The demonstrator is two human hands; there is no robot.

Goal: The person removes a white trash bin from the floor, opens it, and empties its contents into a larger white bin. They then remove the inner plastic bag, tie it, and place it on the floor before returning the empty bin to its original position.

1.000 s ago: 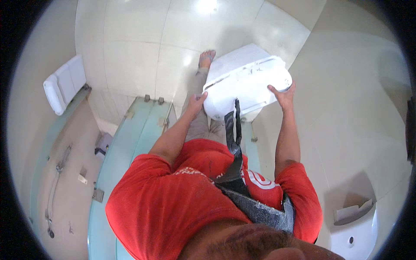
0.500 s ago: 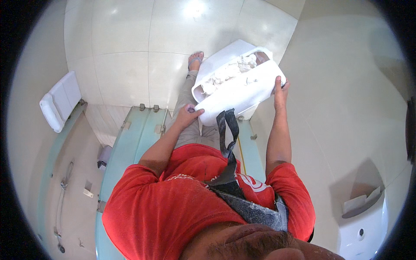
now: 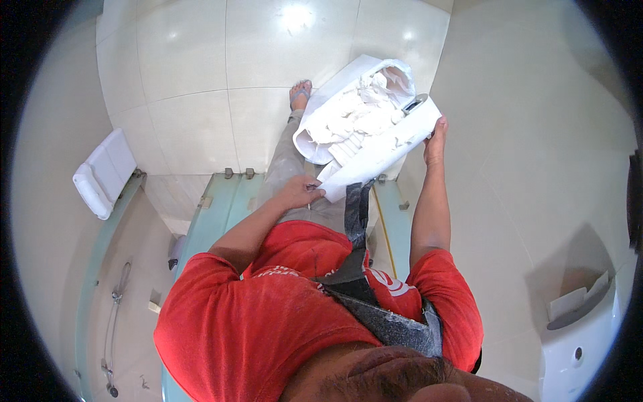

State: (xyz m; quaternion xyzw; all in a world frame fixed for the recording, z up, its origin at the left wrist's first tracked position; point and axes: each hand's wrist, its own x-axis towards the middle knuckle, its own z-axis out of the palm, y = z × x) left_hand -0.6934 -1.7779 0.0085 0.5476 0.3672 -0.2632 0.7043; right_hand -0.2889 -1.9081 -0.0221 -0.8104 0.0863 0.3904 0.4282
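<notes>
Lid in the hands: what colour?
The lid is white; it shows best in the head view.

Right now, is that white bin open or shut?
Open: the left hand and right hand hold the lid aside, exposing crumpled white tissue inside the white bin.

One bin [image 3: 328,96], one lid [image 3: 378,155], one sandal [image 3: 299,94], one shirt [image 3: 228,315].

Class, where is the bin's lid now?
In the head view, right of centre, the lid is held between left hand and right hand, at the near side of the bin.
</notes>
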